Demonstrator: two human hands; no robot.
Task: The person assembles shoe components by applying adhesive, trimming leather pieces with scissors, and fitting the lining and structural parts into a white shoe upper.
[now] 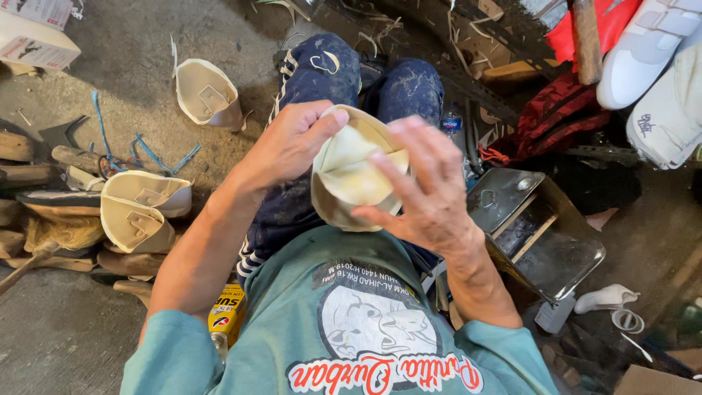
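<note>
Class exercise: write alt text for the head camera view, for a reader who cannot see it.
A seated person's left hand and right hand hold a cream shoe upper over their lap. Similar uppers lie on the concrete floor at left.

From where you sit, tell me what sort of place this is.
Probably a small shoemaking workshop, worked on the floor. Both hands, left hand and right hand, hold a beige shoe upper; more unfinished uppers lie on the concrete, and finished white shoes sit nearby.
</note>
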